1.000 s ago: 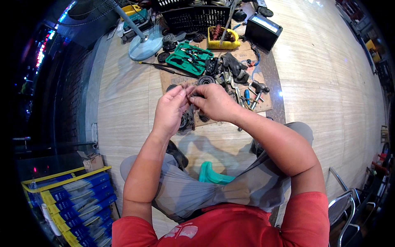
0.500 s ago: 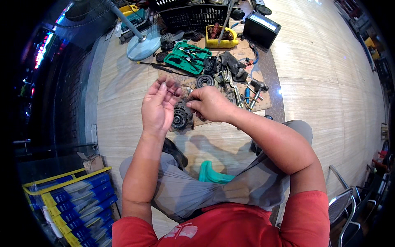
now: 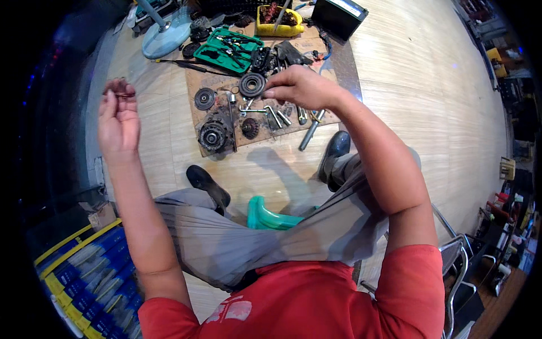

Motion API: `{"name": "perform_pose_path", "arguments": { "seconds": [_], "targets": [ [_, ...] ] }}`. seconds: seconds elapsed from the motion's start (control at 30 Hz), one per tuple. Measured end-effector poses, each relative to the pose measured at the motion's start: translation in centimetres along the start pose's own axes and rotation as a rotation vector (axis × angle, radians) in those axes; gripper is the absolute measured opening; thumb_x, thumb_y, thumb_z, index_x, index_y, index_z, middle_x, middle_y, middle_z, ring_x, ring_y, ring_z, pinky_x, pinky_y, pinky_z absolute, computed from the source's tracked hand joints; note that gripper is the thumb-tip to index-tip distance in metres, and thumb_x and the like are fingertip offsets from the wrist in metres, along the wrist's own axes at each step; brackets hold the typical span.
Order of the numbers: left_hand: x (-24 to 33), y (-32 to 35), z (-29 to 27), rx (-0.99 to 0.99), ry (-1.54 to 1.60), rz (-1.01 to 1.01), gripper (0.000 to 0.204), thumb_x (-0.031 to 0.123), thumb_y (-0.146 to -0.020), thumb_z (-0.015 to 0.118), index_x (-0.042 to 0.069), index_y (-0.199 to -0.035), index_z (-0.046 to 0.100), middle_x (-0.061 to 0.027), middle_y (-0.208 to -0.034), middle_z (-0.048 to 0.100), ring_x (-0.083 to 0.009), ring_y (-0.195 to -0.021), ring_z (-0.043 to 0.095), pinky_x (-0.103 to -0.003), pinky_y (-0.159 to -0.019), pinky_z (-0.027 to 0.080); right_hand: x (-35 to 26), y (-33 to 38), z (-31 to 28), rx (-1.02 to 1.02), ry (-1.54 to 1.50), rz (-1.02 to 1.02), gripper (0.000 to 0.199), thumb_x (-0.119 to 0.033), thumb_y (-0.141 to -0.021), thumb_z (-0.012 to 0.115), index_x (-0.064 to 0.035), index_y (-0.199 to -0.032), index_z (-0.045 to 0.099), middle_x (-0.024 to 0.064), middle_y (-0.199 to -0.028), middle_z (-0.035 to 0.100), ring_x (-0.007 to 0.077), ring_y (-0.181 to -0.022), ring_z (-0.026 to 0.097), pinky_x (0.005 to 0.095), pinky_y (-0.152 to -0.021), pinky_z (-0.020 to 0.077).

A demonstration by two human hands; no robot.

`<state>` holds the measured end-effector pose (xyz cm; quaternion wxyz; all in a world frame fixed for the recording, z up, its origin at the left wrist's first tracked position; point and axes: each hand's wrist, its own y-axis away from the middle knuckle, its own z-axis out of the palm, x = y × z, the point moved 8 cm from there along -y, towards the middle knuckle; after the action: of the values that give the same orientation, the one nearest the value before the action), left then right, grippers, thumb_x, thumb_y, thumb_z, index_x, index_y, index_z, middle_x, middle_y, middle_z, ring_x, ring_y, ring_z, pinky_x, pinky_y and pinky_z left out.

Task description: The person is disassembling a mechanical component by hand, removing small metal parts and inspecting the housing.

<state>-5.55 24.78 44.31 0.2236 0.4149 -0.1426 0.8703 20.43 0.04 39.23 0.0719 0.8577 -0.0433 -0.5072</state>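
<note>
Just right of the thick black wheel (image 3: 252, 85), the right hand (image 3: 302, 87) reaches in with its fingertips at the wheel's edge, thumb and fingers drawn close together. Whether they touch the rim, or pinch something small, I cannot tell. The wheel lies flat on the cardboard (image 3: 197, 82), its ringed face up; being round, it shows no long axis, and from the fingertips it lies to the left.

The left hand (image 3: 119, 118) is the farther one, raised well to the left of the wheel, palm up and fingers loosely curled; the palm is bare, nothing clear within it.

Left of the wheel and a little lower sits a smaller black disc (image 3: 204, 98). Below and left of the wheel, a long dark bar (image 3: 232, 124) runs lengthwise down the view, between the grimy motor (image 3: 213, 135) and a small round gear (image 3: 249, 128). Bent silver wrenches (image 3: 274, 117) lie below the wheel and to its right; the green tool case (image 3: 226, 53) lies above it.
</note>
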Motion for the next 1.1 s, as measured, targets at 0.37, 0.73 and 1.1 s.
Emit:
{"name": "perform_pose_path", "arguments": {
  "seconds": [0.37,0.73,1.1],
  "targets": [
    [-0.1,0.6,-0.8,-0.05,0.002,-0.025,0.019,0.005,-0.1,0.046,-0.002,-0.113,0.059,-0.0155,-0.114,0.063,-0.0238,-0.108,0.06,-0.038,-0.1,0.048,4.1,3.8,-4.2,0.013,0.331,0.125,0.037,-0.032,-0.093,0.063,-0.0008,-0.112,0.065,0.0116,-0.09,0.068,0.0226,-0.078,0.063,0.0333,-0.071,0.0507],
    [-12.6,8.3,11.5,-0.202,0.085,-0.378,0.018,0.005,-0.097,0.051,0.002,-0.112,0.06,-0.0138,-0.105,0.067,-0.0245,-0.099,0.065,-0.039,-0.09,0.053,-5.0,-1.0,1.3,0.259,-0.059,-0.182,0.068,-0.023,-0.079,0.078,0.0006,-0.135,0.048,0.0169,-0.111,0.066,0.0211,-0.1,0.064,0.0349,-0.087,0.0518],
    [-13.2,8.4,11.9,-0.237,0.088,-0.416,0.02,0.003,-0.096,0.053,-0.002,-0.113,0.062,-0.0133,-0.103,0.068,-0.0184,-0.096,0.065,-0.028,-0.081,0.052,-4.5,-2.8,3.4,0.298,-0.483,-0.13,0.023,-0.011,-0.08,0.074,0.0026,-0.096,0.065,0.0124,-0.085,0.07,0.0139,-0.077,0.065,0.0315,-0.072,0.0523]
  ]
}}
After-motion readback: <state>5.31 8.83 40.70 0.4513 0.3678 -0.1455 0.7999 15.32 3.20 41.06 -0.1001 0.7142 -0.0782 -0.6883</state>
